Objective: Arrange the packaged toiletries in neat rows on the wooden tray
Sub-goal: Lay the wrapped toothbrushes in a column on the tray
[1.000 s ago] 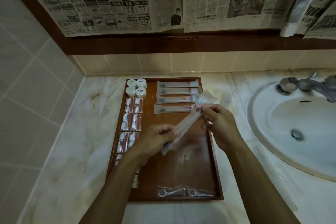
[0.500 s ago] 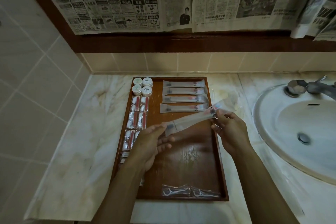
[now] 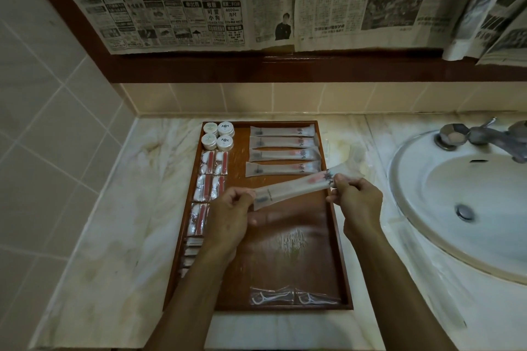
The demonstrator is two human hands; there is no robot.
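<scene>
A wooden tray (image 3: 339, 239) lies on the marble counter. At its back right, several long toothbrush packets (image 3: 282, 151) lie in a stack of rows. I hold one more long packet (image 3: 296, 186) above the tray, slanted up to the right, just in front of those rows. My left hand (image 3: 228, 222) pinches its lower left end and my right hand (image 3: 356, 202) pinches its upper right end. Small white round jars (image 3: 218, 135) sit at the back left, with red-and-white sachets (image 3: 212, 174) in pairs below them. Two floss-pick packets (image 3: 293, 296) lie at the front edge.
A white sink basin (image 3: 467, 208) with a metal tap (image 3: 490, 137) is set in the counter to the right. Tiled wall closes the left side. Newspaper sheets (image 3: 256, 0) hang over a dark wooden frame behind the counter.
The long packet has swung from a steep slant to a flatter one and moved back toward the rows. My hands have spread further apart along it.
</scene>
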